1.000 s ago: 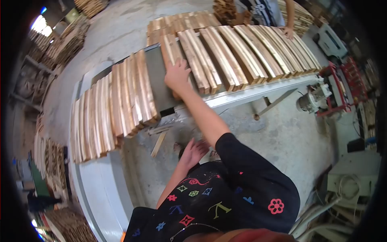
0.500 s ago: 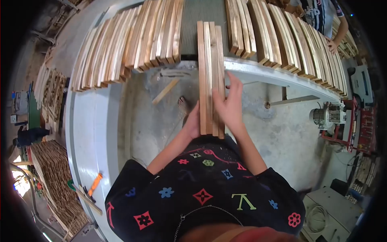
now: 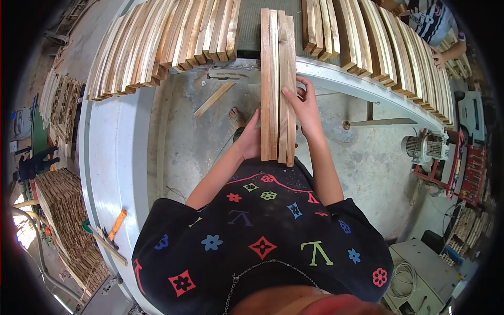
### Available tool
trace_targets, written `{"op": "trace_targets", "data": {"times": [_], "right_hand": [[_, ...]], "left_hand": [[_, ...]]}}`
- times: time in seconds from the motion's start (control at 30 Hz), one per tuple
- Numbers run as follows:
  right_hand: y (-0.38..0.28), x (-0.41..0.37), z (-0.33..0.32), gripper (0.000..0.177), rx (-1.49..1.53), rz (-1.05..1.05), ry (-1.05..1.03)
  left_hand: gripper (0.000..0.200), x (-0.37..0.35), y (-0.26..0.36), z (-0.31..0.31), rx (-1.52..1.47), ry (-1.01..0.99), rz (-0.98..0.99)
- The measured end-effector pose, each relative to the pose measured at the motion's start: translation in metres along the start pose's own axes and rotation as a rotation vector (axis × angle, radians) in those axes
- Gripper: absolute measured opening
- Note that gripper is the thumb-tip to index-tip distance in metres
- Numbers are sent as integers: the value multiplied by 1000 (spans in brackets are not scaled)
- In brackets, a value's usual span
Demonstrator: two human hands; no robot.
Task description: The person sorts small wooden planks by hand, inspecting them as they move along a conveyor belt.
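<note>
A bundle of several wooden strips (image 3: 273, 100) stands on edge side by side, pointing away from my body. Its far end reaches over the ribbed grey surface, and the near end is close to my shirt. My left hand (image 3: 250, 140) presses against the left side, its fingers partly hidden beneath the wood. On the right side, my right hand (image 3: 305, 109) grips the bundle with the thumb at the upper edge and the fingers bent. One strip on the right sits slightly nearer to me than the others.
Rows of wooden strips (image 3: 142, 52) line the left of the table, with more strips (image 3: 375, 47) on the right. A metal frame edge (image 3: 362, 86) crosses in front. An orange-handled tool (image 3: 118, 223) lies at left. Another person's hand (image 3: 439, 56) touches the far-right strips.
The bundle has moved slightly away from my body, farther over the ribbed surface. My right hand's fingers have curled in more at the bundle's right side.
</note>
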State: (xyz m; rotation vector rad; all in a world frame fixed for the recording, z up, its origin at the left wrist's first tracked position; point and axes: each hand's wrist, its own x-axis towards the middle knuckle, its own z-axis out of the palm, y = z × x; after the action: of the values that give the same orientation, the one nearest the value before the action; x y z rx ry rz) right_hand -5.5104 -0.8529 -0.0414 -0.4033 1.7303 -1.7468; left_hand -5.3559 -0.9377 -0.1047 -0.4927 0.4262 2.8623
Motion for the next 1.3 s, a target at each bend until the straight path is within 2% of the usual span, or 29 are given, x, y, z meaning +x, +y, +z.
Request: {"op": "trace_targets", "data": {"times": [0.07,0.17,0.27,0.37,0.57,0.87,0.97,1.17,1.3], "right_hand": [[-3,3,-1,50,5,30,-3],[9,8,-5,54,103,-35,-41],[15,10,-7,54,92,-70,-27],[14,10,-6,53,105,-67,-25],[15,9,-7,52,170,-72,-12],[27,6,-13,54,238,-56,42],[29,6,-16,55,283,-16,37],[19,14,-10,53,101,-25,42],[15,17,-7,52,126,-9,28]], "left_hand": [[91,1,1,1,-5,-3,4],[89,8,-3,-9,-60,20,6],[88,9,-7,-5,-40,128,57],[87,11,-7,-8,-57,119,59],[87,8,-3,4,13,218,112],[86,9,-1,-7,-84,151,29],[76,9,-1,-2,-94,257,24],[70,8,3,12,-126,321,54],[73,9,1,0,-68,178,70]]}}
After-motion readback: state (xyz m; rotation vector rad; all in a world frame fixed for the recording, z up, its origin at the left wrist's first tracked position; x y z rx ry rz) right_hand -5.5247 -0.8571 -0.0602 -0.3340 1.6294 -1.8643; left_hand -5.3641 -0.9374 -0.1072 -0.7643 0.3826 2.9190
